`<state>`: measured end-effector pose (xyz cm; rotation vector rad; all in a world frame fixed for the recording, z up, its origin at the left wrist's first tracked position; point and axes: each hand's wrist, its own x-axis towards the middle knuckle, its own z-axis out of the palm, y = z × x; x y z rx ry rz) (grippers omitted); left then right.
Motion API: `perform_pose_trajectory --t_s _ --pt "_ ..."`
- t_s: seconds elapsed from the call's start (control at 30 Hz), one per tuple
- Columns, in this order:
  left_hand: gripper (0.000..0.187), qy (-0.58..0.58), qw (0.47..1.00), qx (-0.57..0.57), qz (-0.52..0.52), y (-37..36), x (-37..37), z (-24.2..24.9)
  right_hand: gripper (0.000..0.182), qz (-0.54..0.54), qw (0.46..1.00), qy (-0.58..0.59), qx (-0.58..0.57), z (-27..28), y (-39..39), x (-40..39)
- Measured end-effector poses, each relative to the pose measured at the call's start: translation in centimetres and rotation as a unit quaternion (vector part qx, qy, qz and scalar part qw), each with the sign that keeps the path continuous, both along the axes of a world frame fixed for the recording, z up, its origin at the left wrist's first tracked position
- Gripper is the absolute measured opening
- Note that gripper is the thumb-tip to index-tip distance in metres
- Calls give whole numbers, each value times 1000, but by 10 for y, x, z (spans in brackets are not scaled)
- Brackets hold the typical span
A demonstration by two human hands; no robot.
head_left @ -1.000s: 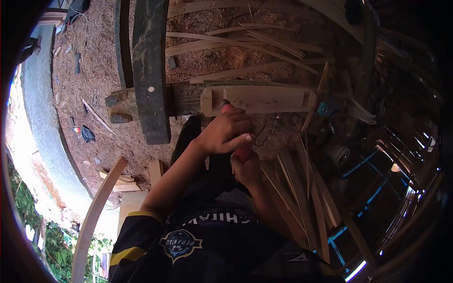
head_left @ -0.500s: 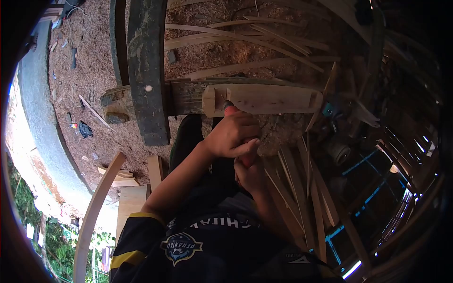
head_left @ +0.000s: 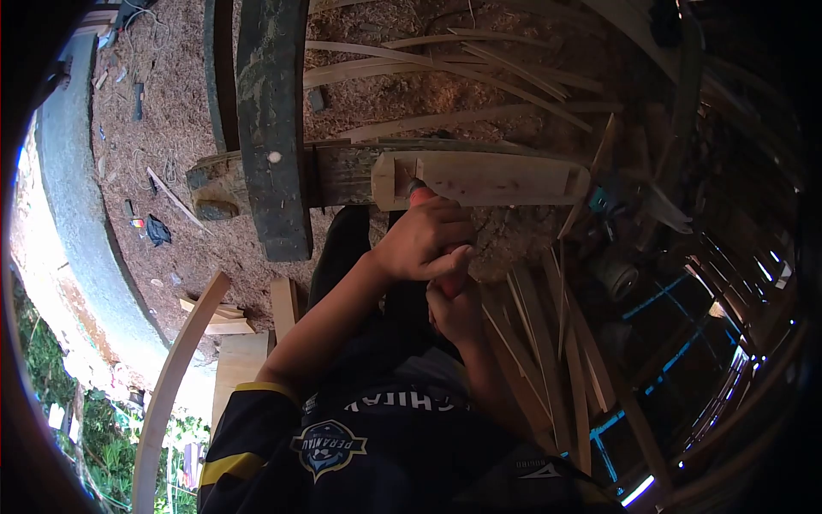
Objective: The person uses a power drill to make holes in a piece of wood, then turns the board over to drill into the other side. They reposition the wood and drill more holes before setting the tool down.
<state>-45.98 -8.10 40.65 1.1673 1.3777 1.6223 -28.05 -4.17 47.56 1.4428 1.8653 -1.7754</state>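
Observation:
Both hands are on a red power tool (head_left: 421, 195) with a dark nose and a thin bit, the rest of it largely hidden by fingers. My left hand (head_left: 425, 242) wraps around its front body, the thumb lying across it. Closer to my body, my right hand (head_left: 454, 313) is closed around the tool's rear end. The bit points into a rectangular recess at the left end of a pale wooden board (head_left: 497, 182). Another recess shows near the board's right end. This board rests along a weathered timber beam (head_left: 347, 176).
A dark, thick plank (head_left: 272, 128) crosses the beam at the left. Long wood strips (head_left: 445, 64) lie on the shavings-covered ground beyond, with more strips (head_left: 548, 343) at the right. A curved board (head_left: 175, 394) stands at lower left. A concrete ledge (head_left: 94, 231) borders the left side.
The view has shifted slightly, so the surroundings appear a little to the right. Both hands keep their grip, and the bit stays at the left recess.

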Motion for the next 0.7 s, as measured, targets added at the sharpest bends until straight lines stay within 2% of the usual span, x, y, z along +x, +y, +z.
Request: perform_pose_trajectory --t_s 0.27,0.7 --pt "27 1 1000 2 5 2 0 2 13 6 999 -23 -25 9 6 -7" --pt "27 18 1000 -10 -3 2 -1 2 15 5 1000 -29 -4 10 8 -12"
